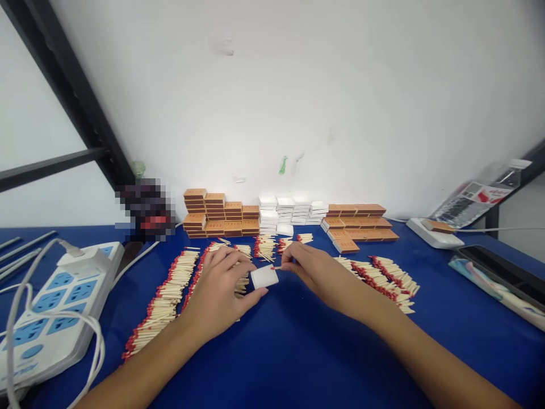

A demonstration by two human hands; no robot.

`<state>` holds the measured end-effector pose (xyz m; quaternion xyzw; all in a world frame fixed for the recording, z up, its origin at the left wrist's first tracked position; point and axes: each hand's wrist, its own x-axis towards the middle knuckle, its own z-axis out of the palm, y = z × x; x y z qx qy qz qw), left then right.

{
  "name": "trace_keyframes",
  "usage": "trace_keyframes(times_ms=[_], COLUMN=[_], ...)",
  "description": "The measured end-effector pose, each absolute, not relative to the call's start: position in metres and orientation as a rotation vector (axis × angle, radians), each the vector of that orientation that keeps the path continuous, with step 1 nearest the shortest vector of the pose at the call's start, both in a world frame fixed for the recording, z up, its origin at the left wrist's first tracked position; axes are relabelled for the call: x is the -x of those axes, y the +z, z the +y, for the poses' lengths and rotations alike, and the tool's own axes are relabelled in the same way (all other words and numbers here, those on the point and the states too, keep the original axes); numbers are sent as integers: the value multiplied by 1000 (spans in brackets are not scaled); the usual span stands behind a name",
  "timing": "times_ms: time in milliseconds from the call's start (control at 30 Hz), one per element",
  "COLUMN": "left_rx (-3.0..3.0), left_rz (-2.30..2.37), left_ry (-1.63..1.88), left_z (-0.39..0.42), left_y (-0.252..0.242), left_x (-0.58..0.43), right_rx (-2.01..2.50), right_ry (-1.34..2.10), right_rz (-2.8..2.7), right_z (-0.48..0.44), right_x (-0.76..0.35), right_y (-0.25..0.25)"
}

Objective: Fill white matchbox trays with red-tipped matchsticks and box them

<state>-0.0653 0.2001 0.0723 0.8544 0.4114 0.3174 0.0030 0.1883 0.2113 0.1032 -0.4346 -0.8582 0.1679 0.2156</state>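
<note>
A small white matchbox tray [264, 276] sits between my hands, low over the blue table. My left hand [225, 284] steadies it at its left side, fingertips at the far edge and thumb at the near edge. From the right, my right hand [304, 266] pinches a match [276, 268] whose red head points left at the tray's upper right edge. Rows of red-tipped matches [174, 284] lie left of and partly behind my left hand. More matches [383, 281] are fanned out beyond my right forearm. Several short bundles of matches [264, 248] lie just past the tray.
Along the wall stand stacked brown matchboxes [223, 213], white trays [293, 210] and further brown matchboxes [357, 224]. A power strip [55, 307] with cables occupies the left. At right are a plastic bottle [481, 193], a white adapter [434, 233] and a dark case [502, 272].
</note>
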Motion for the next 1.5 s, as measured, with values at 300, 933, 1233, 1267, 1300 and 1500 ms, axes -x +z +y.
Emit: trace_keyframes(times_ms=[300,933,1233,1267,1300,1500], left_rx=[-2688,-2727,-2698,-2691,-2684,-2650], left_rz=[1267,1119,1060,1057,1058,1066], left_ry=[970,968,904,912,918,925], left_z=[199,200,196,196,196,196], left_y=[72,71,67,67,67,66], left_x=[64,62,62,62,62,61], right_rx=[1116,1096,1497,1489,1479,1440], right_ry=[540,226,76,93,104,109], right_rz=[-2322,-2298,-2355,-2360,-2359,-2339], right_z=[211,231,281,282,283,287], right_x=[-189,-205,-266,-266,-265,-265], right_y=[101,96,74,71,69,61])
